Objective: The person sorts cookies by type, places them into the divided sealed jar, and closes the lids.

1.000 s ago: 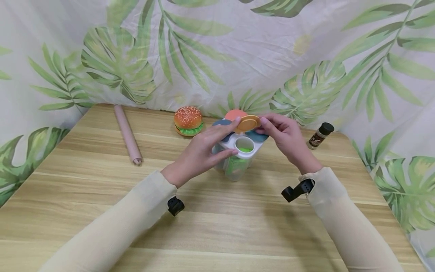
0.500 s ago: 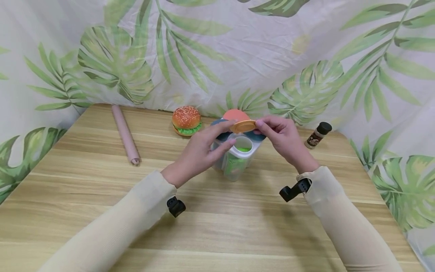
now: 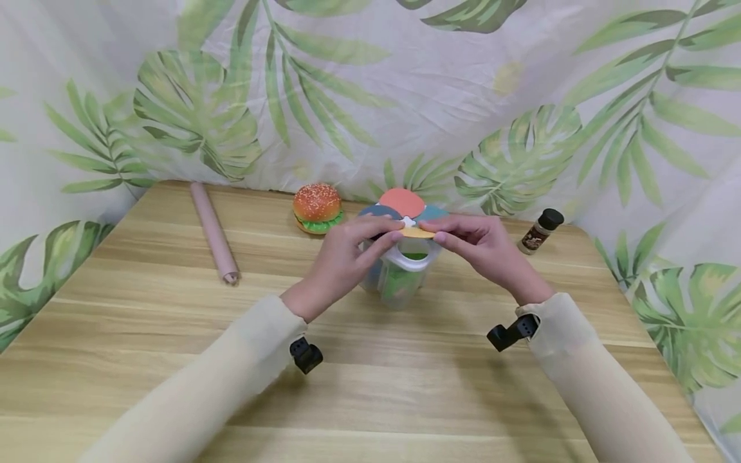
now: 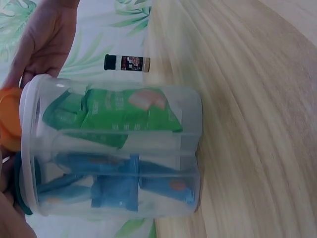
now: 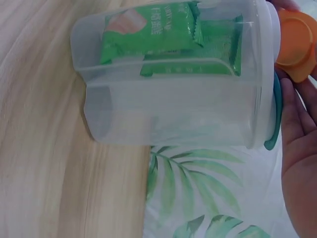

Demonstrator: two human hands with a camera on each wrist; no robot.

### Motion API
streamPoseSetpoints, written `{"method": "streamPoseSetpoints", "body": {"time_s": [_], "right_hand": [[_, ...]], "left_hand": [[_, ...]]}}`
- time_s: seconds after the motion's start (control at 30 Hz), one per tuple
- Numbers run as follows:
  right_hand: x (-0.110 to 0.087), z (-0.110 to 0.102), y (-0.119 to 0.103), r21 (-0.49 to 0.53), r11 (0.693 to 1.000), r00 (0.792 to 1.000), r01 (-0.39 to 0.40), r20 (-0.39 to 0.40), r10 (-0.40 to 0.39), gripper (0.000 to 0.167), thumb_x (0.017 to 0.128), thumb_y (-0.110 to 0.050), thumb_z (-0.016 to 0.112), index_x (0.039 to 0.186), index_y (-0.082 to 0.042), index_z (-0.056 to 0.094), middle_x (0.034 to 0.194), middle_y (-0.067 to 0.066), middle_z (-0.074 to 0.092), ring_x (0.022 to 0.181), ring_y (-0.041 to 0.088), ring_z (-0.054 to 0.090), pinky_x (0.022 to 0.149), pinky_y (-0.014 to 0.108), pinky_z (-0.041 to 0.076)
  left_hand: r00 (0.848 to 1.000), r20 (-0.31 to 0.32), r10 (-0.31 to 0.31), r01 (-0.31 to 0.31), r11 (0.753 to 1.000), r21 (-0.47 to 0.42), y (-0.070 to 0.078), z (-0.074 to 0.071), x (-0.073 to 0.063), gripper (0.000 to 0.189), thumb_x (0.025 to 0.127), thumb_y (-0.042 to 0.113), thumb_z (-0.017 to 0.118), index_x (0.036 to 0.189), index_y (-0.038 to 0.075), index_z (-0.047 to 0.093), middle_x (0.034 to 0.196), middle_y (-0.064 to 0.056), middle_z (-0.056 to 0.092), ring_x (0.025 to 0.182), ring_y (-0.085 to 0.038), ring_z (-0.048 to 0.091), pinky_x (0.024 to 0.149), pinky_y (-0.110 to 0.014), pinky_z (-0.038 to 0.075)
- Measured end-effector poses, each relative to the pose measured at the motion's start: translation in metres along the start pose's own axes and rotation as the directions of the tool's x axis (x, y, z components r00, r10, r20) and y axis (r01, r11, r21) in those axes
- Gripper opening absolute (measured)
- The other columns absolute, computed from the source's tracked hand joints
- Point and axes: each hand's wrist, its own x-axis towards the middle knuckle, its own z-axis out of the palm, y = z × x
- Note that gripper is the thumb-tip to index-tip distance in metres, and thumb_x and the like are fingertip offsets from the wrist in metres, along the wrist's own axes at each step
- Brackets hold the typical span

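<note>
A clear plastic food container [image 3: 401, 286] with a white top and several coloured flap lids stands on the table. Its orange flap lid [image 3: 419, 233] is raised, tipped over the round opening at the near side. My left hand [image 3: 341, 257] pinches the flap's left edge between thumb and index finger. At the opposite edge, my right hand [image 3: 485, 249] pinches it the same way. The right wrist view shows right-hand fingers along the teal lid [image 5: 277, 111]. Inside are green packets [image 4: 124, 109] in one compartment and blue packets [image 4: 116, 188] in another.
Behind and left of the container sits a toy hamburger [image 3: 318, 207]. A pinkish rolled sheet [image 3: 214, 233] lies further left. The black-capped spice jar [image 3: 541, 231] stands at the right, near the table's back edge. A leaf-print cloth [image 3: 324, 83] hangs behind.
The orange flap has tilted down and toward me, from showing its underside to nearly edge-on. My right hand has moved slightly down with it, and the left fingers have closed in on its edge.
</note>
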Motion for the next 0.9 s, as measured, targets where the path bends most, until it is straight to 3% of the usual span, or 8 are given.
{"method": "streamPoseSetpoints", "body": {"time_s": [0.27, 0.53, 0.7, 0.9], "right_hand": [[-0.005, -0.005, -0.003, -0.04, 0.998, 0.993, -0.052, 0.106, 0.056, 0.03, 0.101, -0.007, 0.069, 0.131, -0.003, 0.073, 0.145, 0.004, 0.068, 0.137, 0.01, 0.061, 0.104, 0.025, 0.057], [-0.008, -0.004, -0.005, -0.203, 0.978, 0.988, -0.049, 0.136, 0.078, 0.027, 0.098, -0.011, 0.074, 0.125, -0.016, 0.079, 0.148, 0.002, 0.066, 0.144, 0.011, 0.055, 0.111, 0.017, 0.049], [-0.009, 0.0, -0.005, -0.26, 0.965, 0.991, 0.017, 0.132, 0.018, 0.031, 0.099, -0.01, 0.073, 0.129, -0.017, 0.077, 0.148, 0.001, 0.066, 0.144, 0.012, 0.055, 0.116, 0.016, 0.044], [-0.011, 0.006, -0.003, -0.294, 0.95, 0.992, 0.103, 0.107, -0.074, 0.035, 0.097, -0.006, 0.073, 0.132, -0.012, 0.074, 0.144, 0.007, 0.068, 0.139, 0.004, 0.059, 0.116, 0.017, 0.045]], "left_hand": [[0.993, 0.114, 0.013, -0.011, 1.0, -0.018, -0.007, -0.01, 0.001, 0.032, 0.094, 0.02, 0.08, 0.124, 0.009, 0.078, 0.126, -0.005, 0.078, 0.128, -0.022, 0.07, 0.113, -0.039, 0.053], [0.983, 0.181, 0.017, -0.019, 1.0, 0.01, -0.008, -0.014, 0.0, 0.034, 0.092, 0.022, 0.082, 0.125, 0.012, 0.078, 0.132, -0.006, 0.075, 0.13, -0.024, 0.068, 0.115, -0.043, 0.052], [0.98, 0.197, 0.014, -0.019, 1.0, 0.022, -0.008, -0.016, 0.0, 0.035, 0.093, 0.023, 0.081, 0.126, 0.012, 0.078, 0.134, -0.005, 0.075, 0.131, -0.023, 0.067, 0.116, -0.043, 0.051], [0.979, 0.203, 0.023, -0.03, 0.999, 0.031, -0.007, -0.017, 0.0, 0.037, 0.093, 0.024, 0.081, 0.128, 0.012, 0.077, 0.135, -0.005, 0.074, 0.133, -0.023, 0.066, 0.118, -0.043, 0.049]]}}
